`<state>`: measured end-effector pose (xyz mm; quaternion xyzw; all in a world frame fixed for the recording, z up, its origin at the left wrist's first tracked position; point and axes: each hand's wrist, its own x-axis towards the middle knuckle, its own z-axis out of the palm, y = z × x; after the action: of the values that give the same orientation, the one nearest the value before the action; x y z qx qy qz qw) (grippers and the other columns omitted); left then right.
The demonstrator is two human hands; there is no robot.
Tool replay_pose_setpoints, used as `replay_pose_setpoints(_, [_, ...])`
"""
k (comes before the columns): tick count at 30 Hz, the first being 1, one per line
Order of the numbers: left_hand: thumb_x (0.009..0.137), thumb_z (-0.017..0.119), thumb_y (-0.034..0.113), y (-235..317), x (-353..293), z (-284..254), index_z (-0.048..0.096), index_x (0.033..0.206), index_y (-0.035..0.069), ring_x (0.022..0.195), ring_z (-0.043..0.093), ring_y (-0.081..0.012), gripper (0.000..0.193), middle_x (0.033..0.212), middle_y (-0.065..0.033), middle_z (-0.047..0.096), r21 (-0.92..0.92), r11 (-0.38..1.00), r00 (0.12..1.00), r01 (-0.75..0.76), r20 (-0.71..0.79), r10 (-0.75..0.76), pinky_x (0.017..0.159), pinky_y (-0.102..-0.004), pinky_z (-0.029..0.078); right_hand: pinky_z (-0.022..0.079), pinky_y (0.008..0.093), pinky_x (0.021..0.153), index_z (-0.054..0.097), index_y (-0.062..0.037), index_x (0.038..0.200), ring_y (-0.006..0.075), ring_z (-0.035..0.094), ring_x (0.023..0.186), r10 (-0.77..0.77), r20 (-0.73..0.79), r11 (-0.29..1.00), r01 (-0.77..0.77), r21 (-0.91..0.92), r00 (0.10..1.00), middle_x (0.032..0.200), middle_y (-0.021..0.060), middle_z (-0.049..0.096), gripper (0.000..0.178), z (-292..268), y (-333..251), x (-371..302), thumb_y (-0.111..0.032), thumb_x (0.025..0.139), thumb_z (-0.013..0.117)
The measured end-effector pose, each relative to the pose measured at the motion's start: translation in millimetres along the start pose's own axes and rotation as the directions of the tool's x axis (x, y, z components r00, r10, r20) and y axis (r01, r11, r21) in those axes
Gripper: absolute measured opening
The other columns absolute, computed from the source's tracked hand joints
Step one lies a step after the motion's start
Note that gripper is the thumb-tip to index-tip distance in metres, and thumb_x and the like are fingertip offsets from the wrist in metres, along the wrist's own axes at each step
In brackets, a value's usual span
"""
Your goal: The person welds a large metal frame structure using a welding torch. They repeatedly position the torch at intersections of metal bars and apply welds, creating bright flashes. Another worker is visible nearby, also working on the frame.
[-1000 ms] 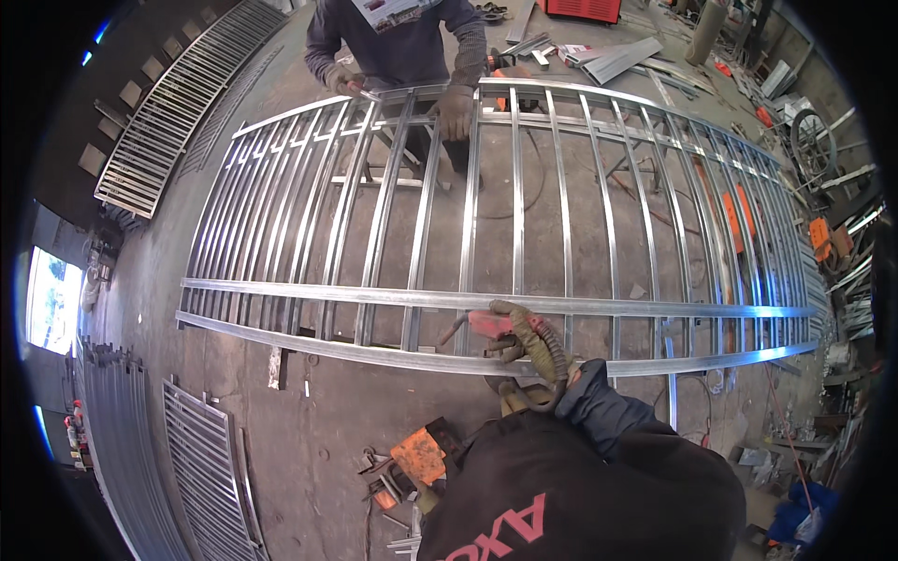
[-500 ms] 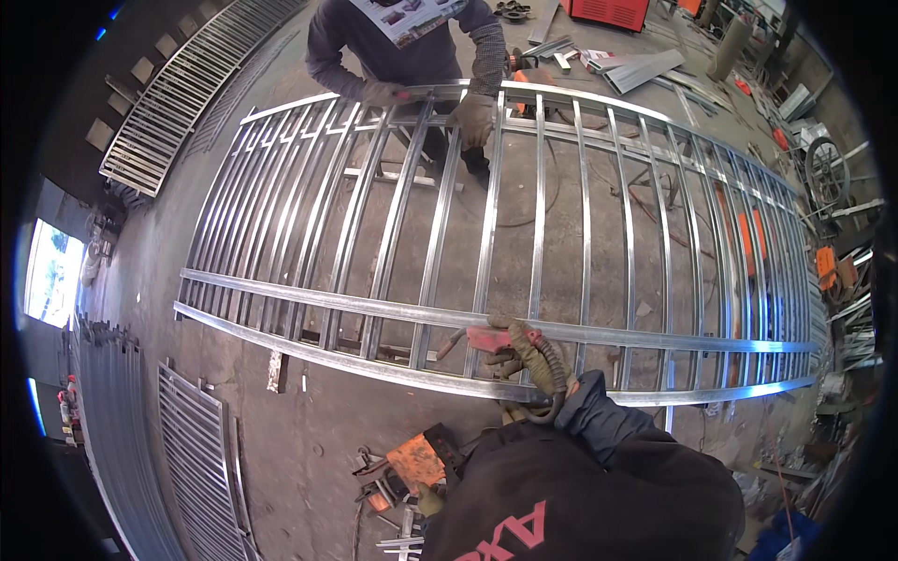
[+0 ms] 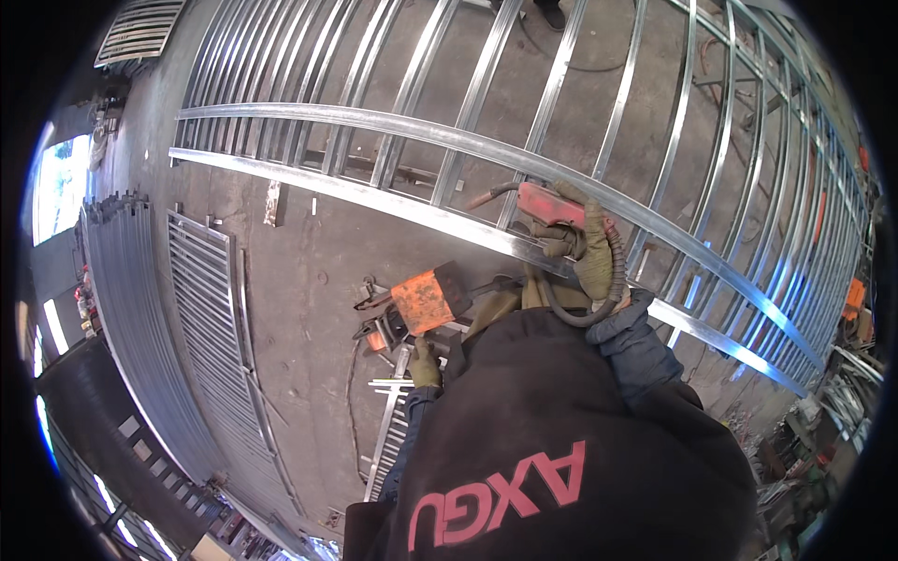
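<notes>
My gloved right hand (image 3: 591, 251) is closed around a red welding torch (image 3: 554, 208), its neck pointing left and its ribbed cable looping back by my wrist. Torch and hand are over the two near rails of a large silvery metal railing (image 3: 374, 120), between its long rails. My gloved left hand (image 3: 426, 365) hangs low beside my body, close to a worn orange box-like piece of equipment (image 3: 421, 301) with a dark end. Its fingers are too small and bunched to read, and I cannot tell whether it touches anything.
Stacked long grey metal lengths (image 3: 140, 299) lie at the left, beside a smaller barred panel (image 3: 201, 280). Another barred piece (image 3: 388, 430) lies below my left hand. Scrap metal (image 3: 856, 397) is piled at the right. A shoe (image 3: 550, 13) shows at the top edge.
My view has swung downward, so the railing sits higher and the other person is almost out of view. My left hand shows more fully. The torch stays in my right hand.
</notes>
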<state>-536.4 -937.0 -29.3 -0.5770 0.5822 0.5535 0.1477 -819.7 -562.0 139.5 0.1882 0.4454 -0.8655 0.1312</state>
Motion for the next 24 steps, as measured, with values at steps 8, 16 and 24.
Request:
replay_pose_setpoints(8, [0.11,0.061,0.06,15,-24,-11,0.063,0.147,-0.005,0.096,0.072,-0.021,0.075,0.131,-0.0168,0.075,0.096,0.995,0.998,-0.026,-0.058,0.032,0.078,-0.0343,0.055,0.069,0.0228,0.07,0.053,-0.0001,0.158,0.0204,0.081,0.102,0.05,-0.005,0.983,-0.048,0.177,0.999,0.13,0.0168,0.073,0.067,7,30,16,-0.053,0.116,0.053])
replay_pose_setpoints(16, [0.112,0.062,0.054,48,-53,-2,0.069,0.138,-0.004,0.087,0.068,-0.0147,0.064,0.117,-0.0063,0.077,0.106,0.994,0.995,-0.018,-0.096,0.028,0.073,-0.0298,0.054,0.071,0.0239,0.068,0.052,0.0023,0.156,0.0242,0.082,0.101,0.089,-0.062,0.941,-0.063,0.332,0.994,0.126,0.0189,0.074,0.065,10,42,17,-0.048,0.116,0.057])
replay_pose_setpoints(24, [0.111,0.064,0.056,49,-46,-2,0.069,0.137,-0.007,0.094,0.071,-0.0158,0.068,0.119,-0.0089,0.077,0.107,0.994,0.997,-0.029,-0.072,0.037,0.081,-0.0316,0.057,0.071,0.0241,0.068,0.052,0.0043,0.155,0.0264,0.083,0.101,0.084,-0.07,0.92,-0.05,0.389,0.994,0.126,0.022,0.075,0.065,10,50,18,-0.047,0.115,0.058])
